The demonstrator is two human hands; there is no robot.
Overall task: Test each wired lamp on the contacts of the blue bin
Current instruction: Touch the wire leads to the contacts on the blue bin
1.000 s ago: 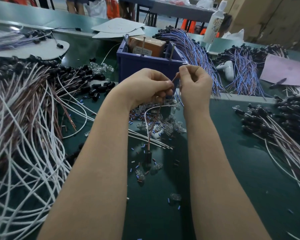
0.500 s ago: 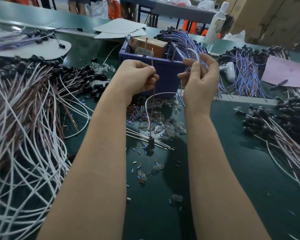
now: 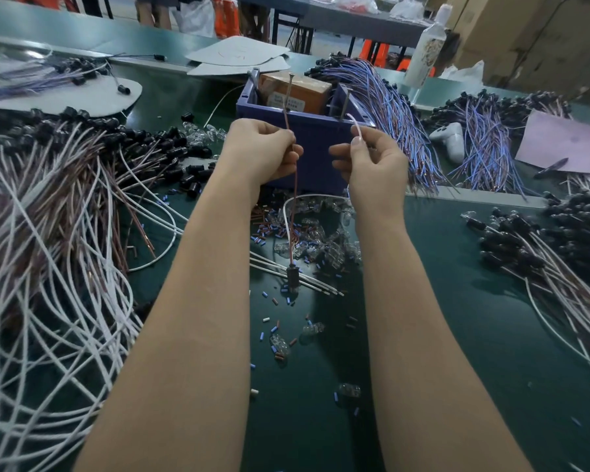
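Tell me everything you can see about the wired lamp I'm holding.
The wired lamp has a black socket with a clear bulb under it, hanging low over the green table. Its reddish-brown lead runs up through the pinching left hand; its white lead loops round to the right hand, which pinches it near the end, before the blue bin.

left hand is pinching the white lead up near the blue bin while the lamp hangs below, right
No: in the head view the left hand pinches the brown lead; the white lead is in the right hand. The rest holds: it is near the blue bin, with the lamp hanging below.
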